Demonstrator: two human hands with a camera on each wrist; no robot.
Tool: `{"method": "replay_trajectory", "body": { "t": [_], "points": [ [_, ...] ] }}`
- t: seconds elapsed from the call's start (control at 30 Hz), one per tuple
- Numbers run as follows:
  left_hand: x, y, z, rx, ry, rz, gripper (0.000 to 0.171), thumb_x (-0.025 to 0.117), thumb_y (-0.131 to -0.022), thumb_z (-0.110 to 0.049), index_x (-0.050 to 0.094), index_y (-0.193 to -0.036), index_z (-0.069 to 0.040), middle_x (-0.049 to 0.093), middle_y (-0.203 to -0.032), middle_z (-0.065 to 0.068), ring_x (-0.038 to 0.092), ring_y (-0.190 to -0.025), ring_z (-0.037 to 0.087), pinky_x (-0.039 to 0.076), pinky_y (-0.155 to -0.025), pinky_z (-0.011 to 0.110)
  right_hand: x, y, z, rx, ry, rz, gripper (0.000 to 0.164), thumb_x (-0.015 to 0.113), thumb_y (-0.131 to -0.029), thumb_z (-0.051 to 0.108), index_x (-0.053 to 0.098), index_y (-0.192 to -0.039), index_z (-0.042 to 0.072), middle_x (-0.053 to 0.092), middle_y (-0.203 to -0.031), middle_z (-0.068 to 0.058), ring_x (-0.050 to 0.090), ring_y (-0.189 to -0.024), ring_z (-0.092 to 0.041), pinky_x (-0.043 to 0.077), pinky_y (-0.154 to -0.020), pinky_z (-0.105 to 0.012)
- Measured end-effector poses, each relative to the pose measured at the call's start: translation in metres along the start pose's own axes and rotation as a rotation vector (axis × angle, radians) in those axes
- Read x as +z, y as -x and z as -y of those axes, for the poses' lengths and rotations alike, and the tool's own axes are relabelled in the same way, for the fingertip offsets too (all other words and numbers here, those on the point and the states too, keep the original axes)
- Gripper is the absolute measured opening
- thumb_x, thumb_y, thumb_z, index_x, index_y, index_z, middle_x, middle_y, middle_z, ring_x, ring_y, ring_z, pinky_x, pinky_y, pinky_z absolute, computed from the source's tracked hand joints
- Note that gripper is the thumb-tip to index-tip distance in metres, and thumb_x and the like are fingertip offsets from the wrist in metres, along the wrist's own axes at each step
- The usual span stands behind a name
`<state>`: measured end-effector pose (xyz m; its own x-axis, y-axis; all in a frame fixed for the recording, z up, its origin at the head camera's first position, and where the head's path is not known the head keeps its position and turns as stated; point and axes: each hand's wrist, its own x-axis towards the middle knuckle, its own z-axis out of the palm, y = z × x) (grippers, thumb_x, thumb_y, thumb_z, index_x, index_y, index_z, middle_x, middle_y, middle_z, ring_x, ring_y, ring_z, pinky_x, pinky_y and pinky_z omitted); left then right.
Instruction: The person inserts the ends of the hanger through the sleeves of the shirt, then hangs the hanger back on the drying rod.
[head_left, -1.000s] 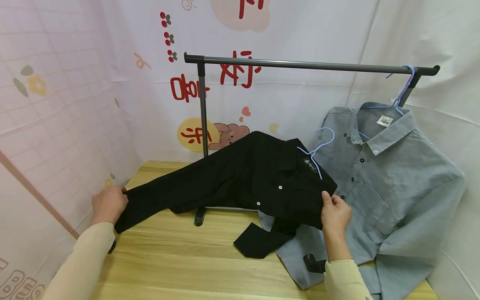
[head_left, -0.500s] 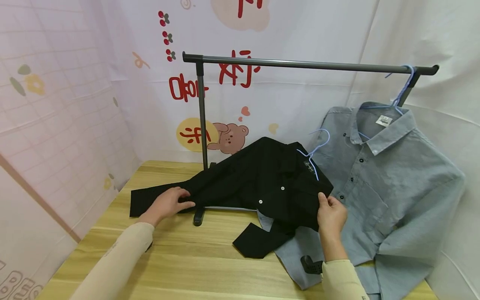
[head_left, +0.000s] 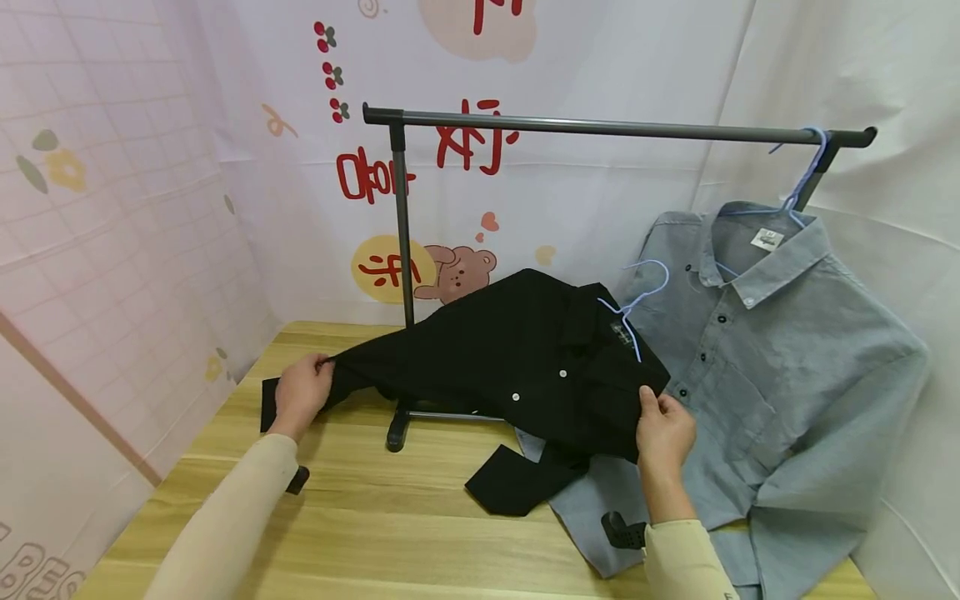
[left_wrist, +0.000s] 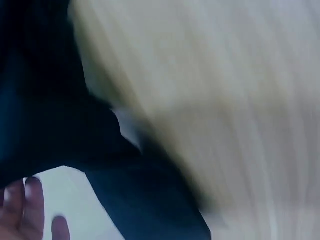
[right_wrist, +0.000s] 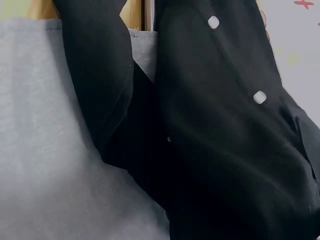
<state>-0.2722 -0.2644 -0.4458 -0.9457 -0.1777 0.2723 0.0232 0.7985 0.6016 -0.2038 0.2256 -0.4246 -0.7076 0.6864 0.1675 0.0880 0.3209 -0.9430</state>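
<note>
A black button shirt is stretched slantwise over the table, its white buttons facing up. A light-blue hanger pokes out of its collar. My left hand pinches the upper edge of one sleeve, the cuff lying beyond it to the left. In the left wrist view the black sleeve is blurred beside some fingertips. At the other end my right hand holds the shirt near the shoulder, between thumb and fingers. The second sleeve hangs folded on the table. The right wrist view shows black cloth without the hand.
A dark metal rack stands behind the shirt, one post at left and one foot on the wooden table. From its right end a grey-blue shirt hangs on a hanger, draping onto the table beneath the black shirt.
My left hand has let go of the cuff end, moved right along the sleeve, then taken hold of it farther up. The cuff now lies on the table. My right hand shifts only slightly.
</note>
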Motion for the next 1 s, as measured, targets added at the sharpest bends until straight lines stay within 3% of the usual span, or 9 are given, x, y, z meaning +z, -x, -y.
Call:
{"method": "replay_trajectory", "body": {
  "t": [0.07, 0.13, 0.3, 0.4, 0.5, 0.57, 0.7, 0.87, 1.0],
  "points": [
    [-0.005, -0.001, 0.002, -0.032, -0.009, -0.109, 0.031, 0.049, -0.105, -0.021, 0.065, -0.119, 0.001, 0.068, -0.102, 0.020, 0.063, -0.083, 0.036, 0.047, -0.076, 0.052, 0.001, 0.000, 0.000, 0.004, 0.000, -0.004, 0.052, 0.065, -0.097, 0.031, 0.044, -0.054, 0.011, 0.034, -0.051, 0.003, 0.035, -0.054, -0.019, 0.029, -0.047, -0.029],
    [-0.004, -0.001, 0.001, -0.006, -0.015, -0.175, 0.027, 0.051, -0.104, -0.018, 0.066, -0.116, 0.001, 0.068, -0.099, 0.020, 0.062, -0.084, 0.037, 0.044, -0.080, 0.055, 0.002, 0.000, 0.001, 0.006, -0.004, -0.007, 0.052, 0.066, -0.097, 0.032, 0.044, -0.055, 0.011, 0.033, -0.051, 0.003, 0.035, -0.053, -0.019, 0.029, -0.046, -0.029],
    [0.022, 0.011, -0.022, 0.239, -0.071, -0.180, 0.016, 0.064, -0.095, -0.009, 0.070, -0.109, -0.003, 0.067, -0.097, 0.014, 0.061, -0.089, 0.034, 0.043, -0.085, 0.056, 0.006, 0.002, 0.003, -0.001, -0.001, 0.004, 0.051, 0.066, -0.097, 0.034, 0.047, -0.055, 0.011, 0.038, -0.050, 0.004, 0.037, -0.054, -0.018, 0.031, -0.047, -0.029],
    [0.045, 0.027, -0.049, 0.426, -0.103, -0.060, 0.010, 0.073, -0.089, -0.009, 0.073, -0.099, -0.007, 0.067, -0.093, 0.008, 0.061, -0.089, 0.029, 0.046, -0.082, 0.050, 0.008, 0.003, 0.003, -0.006, 0.010, 0.011, 0.051, 0.066, -0.097, 0.033, 0.048, -0.054, 0.011, 0.041, -0.050, 0.005, 0.039, -0.056, -0.018, 0.032, -0.048, -0.029],
    [0.068, 0.047, -0.078, 0.579, -0.129, 0.136, 0.011, 0.076, -0.088, -0.015, 0.075, -0.098, -0.010, 0.067, -0.094, 0.002, 0.061, -0.089, 0.024, 0.048, -0.080, 0.044, 0.009, 0.005, 0.003, -0.005, 0.011, 0.013, 0.051, 0.066, -0.097, 0.032, 0.048, -0.054, 0.011, 0.041, -0.050, 0.004, 0.039, -0.056, -0.019, 0.032, -0.048, -0.029],
    [0.083, 0.061, -0.097, 0.647, -0.142, 0.292, 0.018, 0.076, -0.089, -0.021, 0.075, -0.104, -0.011, 0.067, -0.099, 0.002, 0.061, -0.093, 0.022, 0.049, -0.082, 0.042, 0.009, 0.005, 0.003, -0.006, 0.009, 0.008, 0.050, 0.066, -0.097, 0.031, 0.048, -0.054, 0.011, 0.041, -0.050, 0.004, 0.039, -0.056, -0.019, 0.032, -0.048, -0.029],
    [0.109, 0.083, -0.127, 0.680, -0.221, 0.552, 0.040, 0.072, -0.092, -0.035, 0.067, -0.125, -0.014, 0.063, -0.123, 0.004, 0.057, -0.116, 0.024, 0.046, -0.097, 0.044, 0.008, 0.004, 0.003, -0.001, 0.009, 0.015, 0.050, 0.065, -0.097, 0.034, 0.048, -0.056, 0.011, 0.040, -0.051, 0.004, 0.039, -0.056, -0.019, 0.032, -0.049, -0.029],
    [0.135, 0.097, -0.149, 0.715, -0.312, 0.694, 0.059, 0.070, -0.092, -0.041, 0.052, -0.143, -0.016, 0.053, -0.142, 0.002, 0.047, -0.131, 0.023, 0.038, -0.107, 0.041, 0.008, 0.004, 0.002, 0.007, 0.004, 0.025, 0.050, 0.064, -0.098, 0.035, 0.049, -0.057, 0.011, 0.040, -0.050, 0.004, 0.039, -0.056, -0.020, 0.032, -0.048, -0.030],
    [0.143, 0.101, -0.154, 0.753, -0.329, 0.707, 0.055, 0.074, -0.090, -0.036, 0.056, -0.139, -0.017, 0.058, -0.133, -0.002, 0.052, -0.121, 0.016, 0.040, -0.102, 0.035, 0.009, 0.004, 0.003, -0.003, 0.005, 0.022, 0.049, 0.065, -0.098, 0.033, 0.050, -0.057, 0.010, 0.040, -0.050, 0.004, 0.039, -0.056, -0.020, 0.032, -0.048, -0.029]
  ]
}}
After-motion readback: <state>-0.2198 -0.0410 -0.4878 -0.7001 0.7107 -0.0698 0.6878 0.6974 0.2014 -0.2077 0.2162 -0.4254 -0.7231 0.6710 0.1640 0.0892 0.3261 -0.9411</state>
